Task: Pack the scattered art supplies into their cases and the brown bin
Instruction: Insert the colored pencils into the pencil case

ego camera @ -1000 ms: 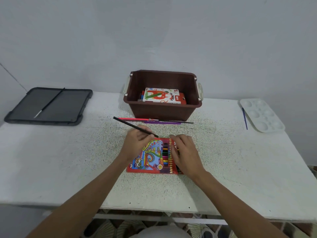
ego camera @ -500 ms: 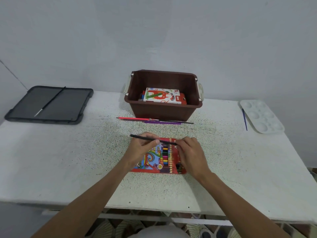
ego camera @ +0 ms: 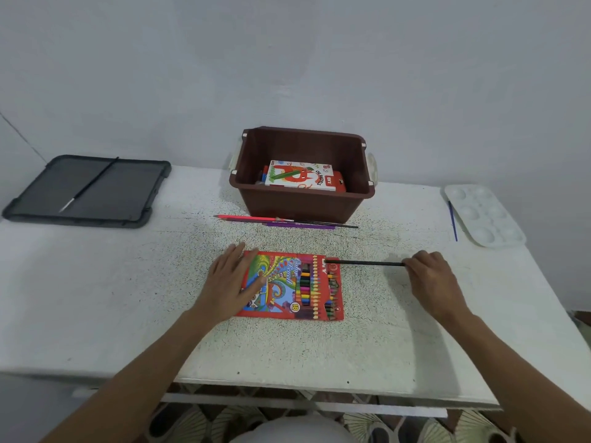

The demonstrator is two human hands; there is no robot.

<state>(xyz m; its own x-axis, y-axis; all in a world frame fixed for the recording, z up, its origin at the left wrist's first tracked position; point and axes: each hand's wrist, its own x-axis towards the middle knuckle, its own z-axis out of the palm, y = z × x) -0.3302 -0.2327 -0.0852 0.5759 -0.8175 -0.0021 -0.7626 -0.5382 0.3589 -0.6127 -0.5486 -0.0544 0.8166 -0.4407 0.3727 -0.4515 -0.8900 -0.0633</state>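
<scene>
A red colour-pencil case (ego camera: 292, 284) lies flat in the middle of the white table (ego camera: 96, 298). My left hand (ego camera: 228, 279) rests flat on the case's left part, fingers straight. My right hand (ego camera: 431, 276) pinches the end of a black pencil (ego camera: 364, 263) held level, its tip at the case's top right corner. The brown bin (ego camera: 302, 203) stands behind, holding an oil pastels box (ego camera: 300, 175). A pink pencil (ego camera: 246, 217), a purple one (ego camera: 300, 224) and a thin brush (ego camera: 319, 222) lie in front of the bin.
A black tray (ego camera: 124, 199) with a brush (ego camera: 88, 185) on it sits at the far left. At the far right are a white paint palette (ego camera: 483, 215) and a blue brush (ego camera: 452, 220) beside it. The table's front edge is close to my body.
The black pencil passed from my left hand to my right, which drew it out to the right. My left hand now lies flat on the case.
</scene>
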